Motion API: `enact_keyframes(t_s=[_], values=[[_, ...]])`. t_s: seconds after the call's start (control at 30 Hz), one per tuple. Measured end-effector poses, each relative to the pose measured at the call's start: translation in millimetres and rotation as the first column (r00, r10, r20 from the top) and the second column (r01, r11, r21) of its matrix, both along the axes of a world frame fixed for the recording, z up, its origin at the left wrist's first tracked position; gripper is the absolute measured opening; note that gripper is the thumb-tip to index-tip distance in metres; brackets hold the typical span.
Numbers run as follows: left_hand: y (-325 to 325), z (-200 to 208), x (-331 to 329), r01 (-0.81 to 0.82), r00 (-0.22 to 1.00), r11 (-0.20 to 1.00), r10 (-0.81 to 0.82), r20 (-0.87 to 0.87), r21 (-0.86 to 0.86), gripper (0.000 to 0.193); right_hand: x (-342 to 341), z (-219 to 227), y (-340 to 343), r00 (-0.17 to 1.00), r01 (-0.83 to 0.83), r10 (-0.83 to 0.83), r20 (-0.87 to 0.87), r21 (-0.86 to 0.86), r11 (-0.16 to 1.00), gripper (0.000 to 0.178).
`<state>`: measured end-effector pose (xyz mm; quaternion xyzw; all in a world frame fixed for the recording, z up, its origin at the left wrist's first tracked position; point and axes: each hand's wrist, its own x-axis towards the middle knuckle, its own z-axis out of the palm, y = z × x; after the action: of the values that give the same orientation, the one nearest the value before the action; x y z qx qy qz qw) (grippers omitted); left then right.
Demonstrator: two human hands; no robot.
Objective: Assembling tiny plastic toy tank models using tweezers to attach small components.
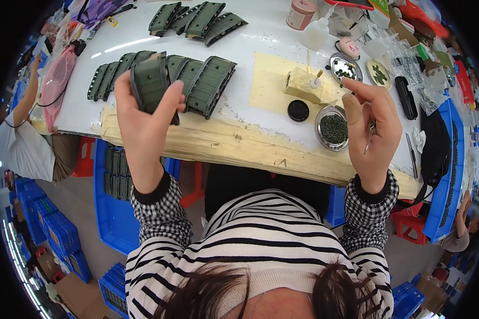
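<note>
My left hand (146, 114) is closed around a green, slightly curved plastic part (151, 80), held up above the table's near edge. Behind it lies a row of similar green parts (197, 82), with ribbed edges. My right hand (375, 117) is curled at the right, thumb and forefinger brought close together, with a tan cover on the thumb. A slim metal tool (370, 139), perhaps tweezers, lies in its palm. Next to this hand is a round metal dish (332, 127) of small dark green pieces. A yellowish block (308, 86) holding a small bottle (315, 82) stands just left of it.
More green parts (197, 24) lie at the back. A black round lid (298, 110), a second metal dish (346, 69), a white squeeze bottle (315, 34) and a pink tin (300, 13) stand around the block. Blue crates (104, 202) sit below the table. Other people work at both sides.
</note>
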<state>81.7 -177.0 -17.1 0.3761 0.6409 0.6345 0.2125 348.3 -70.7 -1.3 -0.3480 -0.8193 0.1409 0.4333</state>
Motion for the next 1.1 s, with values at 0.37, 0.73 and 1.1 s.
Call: enact_keyframes(t_s=[0.37,0.73,1.1], values=[[50.1,-10.0,-43.6,-0.096,0.729,0.917,-0.199,-0.655,-0.386,0.049,10.1,-1.9,-3.7,0.999,-0.034,0.036,0.041,-0.035,0.999,0.021],[41.6,-17.6,-34.1,-0.144,0.529,0.956,-0.143,-0.836,-0.255,0.038,15.5,-5.6,-1.9,0.999,-0.03,0.031,0.013,-0.052,0.998,0.021],[161.4,24.8,-57.0,-0.277,0.38,0.814,-0.395,-0.837,-0.51,0.044,24.3,-2.4,-12.9,1.0,0.003,-0.004,-0.023,-0.023,1.0,0.021]])
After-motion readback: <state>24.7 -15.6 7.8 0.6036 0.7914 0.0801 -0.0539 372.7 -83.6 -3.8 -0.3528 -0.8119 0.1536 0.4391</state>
